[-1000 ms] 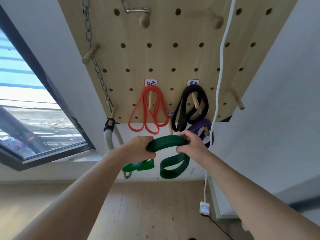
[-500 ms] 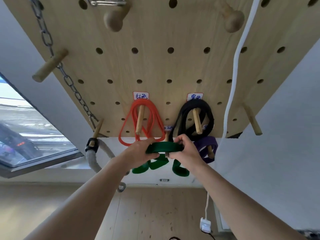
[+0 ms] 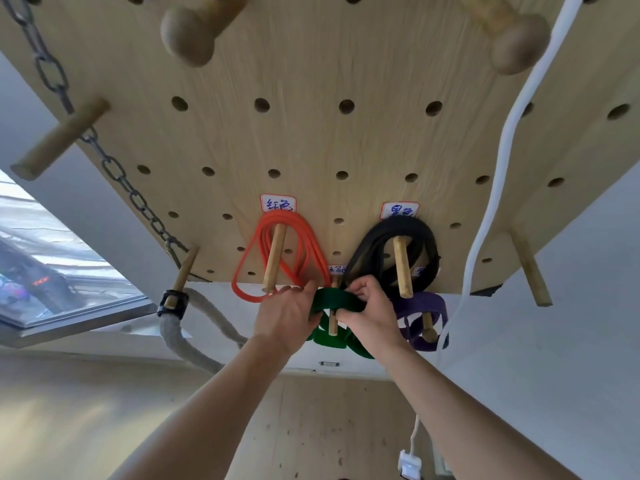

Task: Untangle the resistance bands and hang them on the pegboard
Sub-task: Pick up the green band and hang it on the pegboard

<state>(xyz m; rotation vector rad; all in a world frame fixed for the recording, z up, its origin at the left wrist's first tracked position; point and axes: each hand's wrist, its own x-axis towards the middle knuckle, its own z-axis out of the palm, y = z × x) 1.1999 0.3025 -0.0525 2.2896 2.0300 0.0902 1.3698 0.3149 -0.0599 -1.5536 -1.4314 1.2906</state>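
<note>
A wooden pegboard point(image 3: 311, 143) fills the top of the view. A red band point(image 3: 308, 251) hangs on one peg, a black band point(image 3: 420, 233) on the peg to its right, and a purple band point(image 3: 436, 306) on a lower peg below the black one. Both hands hold a dark green band point(image 3: 334, 299) looped over a short peg point(image 3: 333, 323) at the board's bottom edge. My left hand point(image 3: 287, 315) grips its left side, my right hand point(image 3: 369, 311) its right side. The band's lower loops hang below the hands.
A metal chain point(image 3: 114, 171) runs down the board's left side to a peg holding a grey rope point(image 3: 180, 337). A white cord point(image 3: 502, 161) hangs down the right side. Bare wooden pegs point(image 3: 59, 138) stick out toward me. A window lies at the left.
Both hands have carried the green band up and forward to the board's bottom edge, and it now sits over the short peg. The view has moved much closer to the pegboard.
</note>
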